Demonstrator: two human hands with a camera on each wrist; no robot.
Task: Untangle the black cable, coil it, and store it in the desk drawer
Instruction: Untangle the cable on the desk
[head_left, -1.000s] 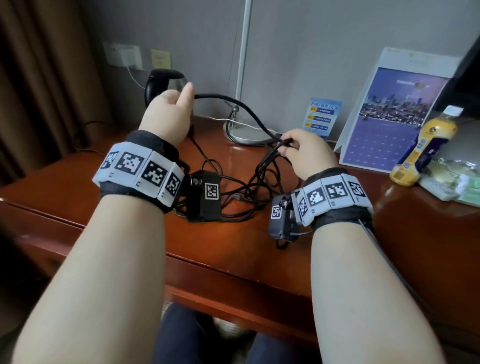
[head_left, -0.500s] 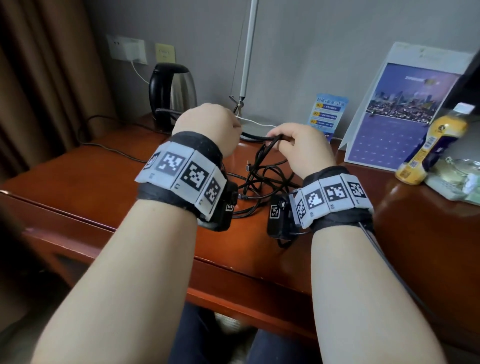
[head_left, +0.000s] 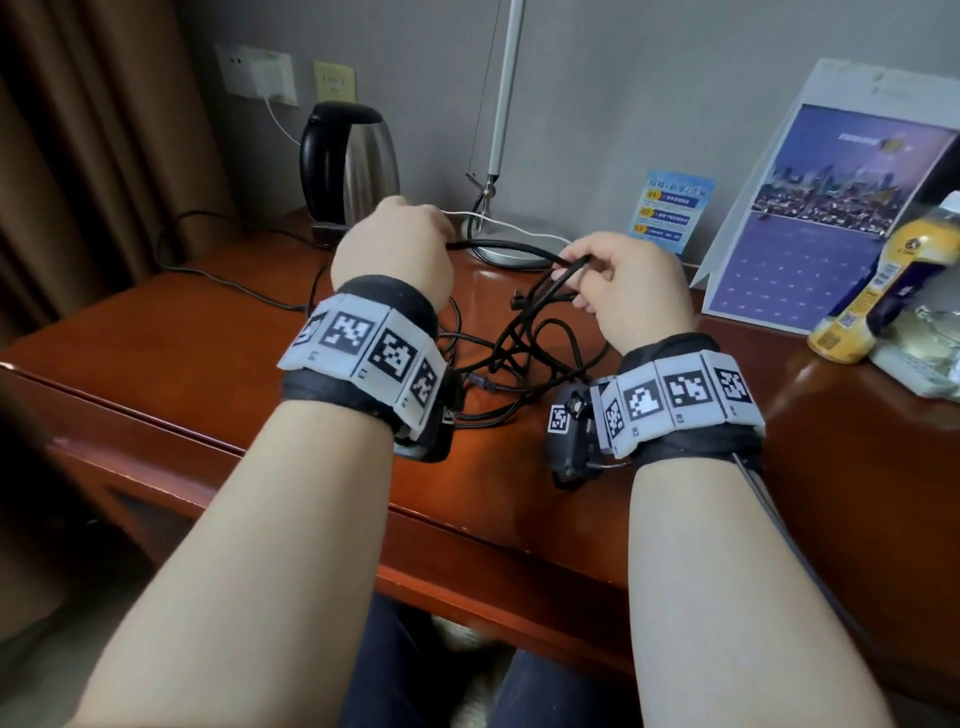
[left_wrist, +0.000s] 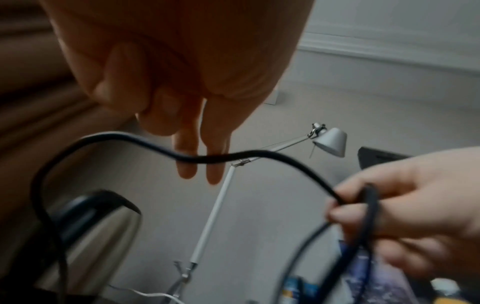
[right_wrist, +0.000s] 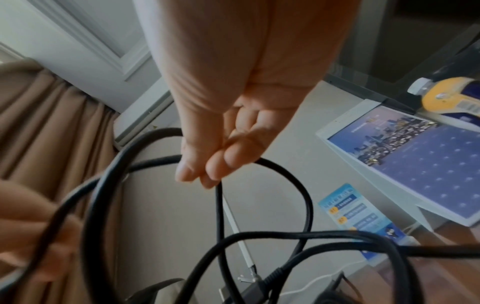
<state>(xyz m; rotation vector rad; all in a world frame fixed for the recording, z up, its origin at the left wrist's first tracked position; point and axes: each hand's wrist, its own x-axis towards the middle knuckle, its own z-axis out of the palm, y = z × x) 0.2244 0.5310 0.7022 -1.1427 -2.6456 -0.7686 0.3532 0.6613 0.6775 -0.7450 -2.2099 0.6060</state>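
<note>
The right hand (head_left: 631, 291) pinches a bunch of strands of the black cable (head_left: 524, 343) between thumb and curled fingers, lifted above the counter (head_left: 171, 338). The left hand (head_left: 395, 249) has two fingers (left_wrist: 200, 162) extended with a strand lying across them; whether it truly grips I cannot tell. The rest of the cable lies in a loose knot on the counter between the wrists, in front of the lamp base (head_left: 511, 252) and kettle (head_left: 348, 161). Untangling seems under way; next, I judge, a free end must be drawn out of the loops before coiling. No drawer shows.
</note>
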